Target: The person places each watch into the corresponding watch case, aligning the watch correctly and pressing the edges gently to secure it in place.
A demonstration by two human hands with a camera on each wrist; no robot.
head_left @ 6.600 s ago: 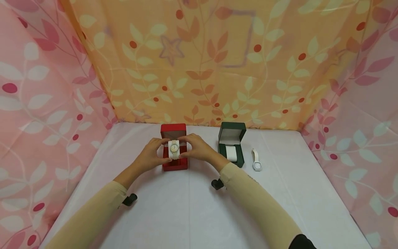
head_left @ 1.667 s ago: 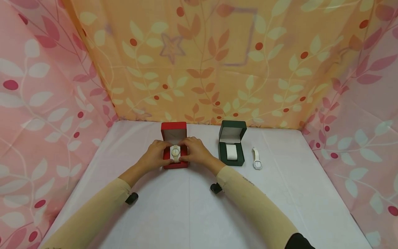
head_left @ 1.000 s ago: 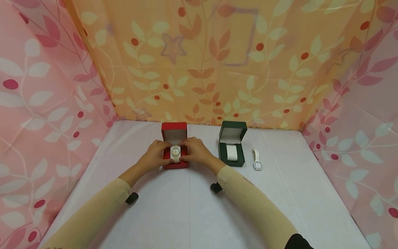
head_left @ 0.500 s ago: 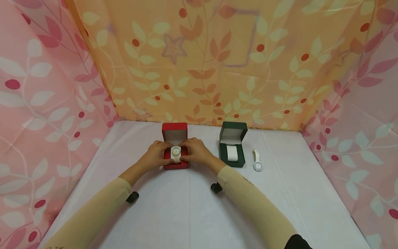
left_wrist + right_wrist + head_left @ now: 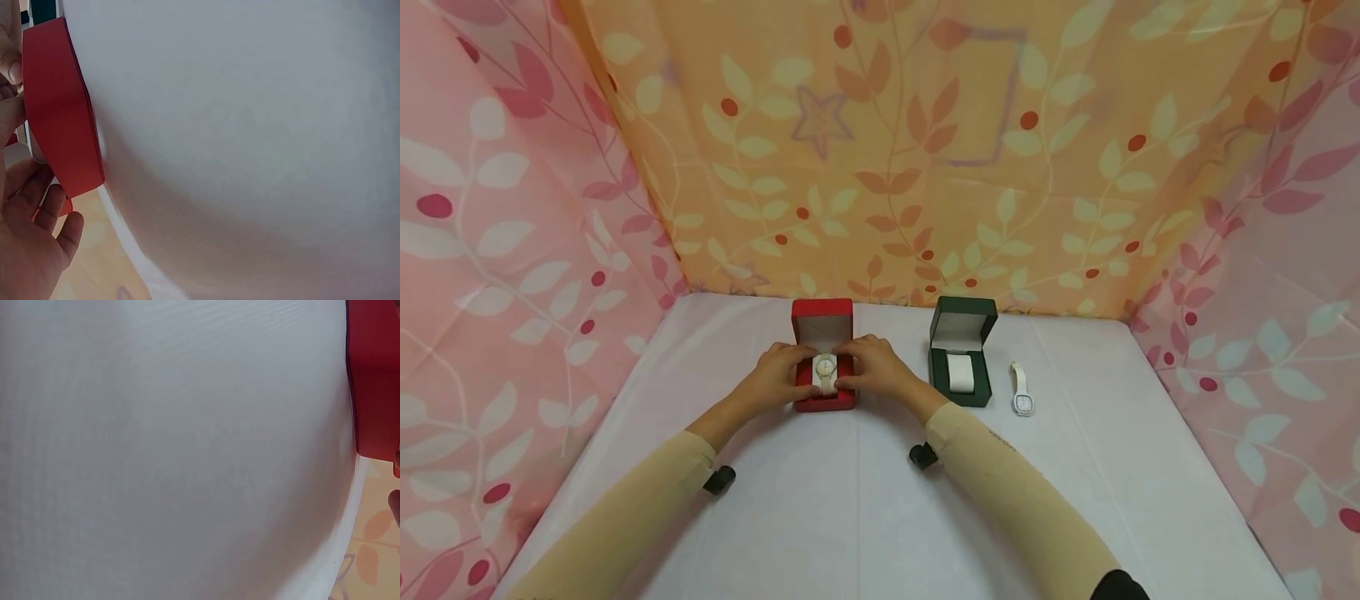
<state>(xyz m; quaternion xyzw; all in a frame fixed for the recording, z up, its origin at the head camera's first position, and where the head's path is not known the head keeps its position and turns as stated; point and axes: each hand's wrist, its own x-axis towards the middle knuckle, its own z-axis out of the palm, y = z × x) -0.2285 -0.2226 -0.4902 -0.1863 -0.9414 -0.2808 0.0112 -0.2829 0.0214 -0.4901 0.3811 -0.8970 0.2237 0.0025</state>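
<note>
A wristwatch [image 5: 825,367] with a round dial and pale strap is wrapped on a white cushion [image 5: 816,385] in an open red watch box [image 5: 823,404]. My left hand [image 5: 773,379] pinches the cushioned watch from the left, thumb near the front and fingers behind. From the other side, my right hand [image 5: 877,367] pinches it the same way. In the left wrist view the red box [image 5: 62,112] hides part of the grip, and loose fingers of the left hand [image 5: 28,244] show beside it. The right wrist view catches only the box's side [image 5: 377,406] and fingertips at the edge.
To the right stands an open green watch box [image 5: 987,387] holding a bare white cushion [image 5: 959,373]. A white watch with a squarish face [image 5: 1022,404] lies beyond it on the white tablecloth [image 5: 857,517]. A patterned orange curtain [image 5: 880,208] hangs behind the table.
Several seconds ago both hands held the cushioned watch raised over the red box; it has since come down into the box. Over the last second the hands stay nearly still there.
</note>
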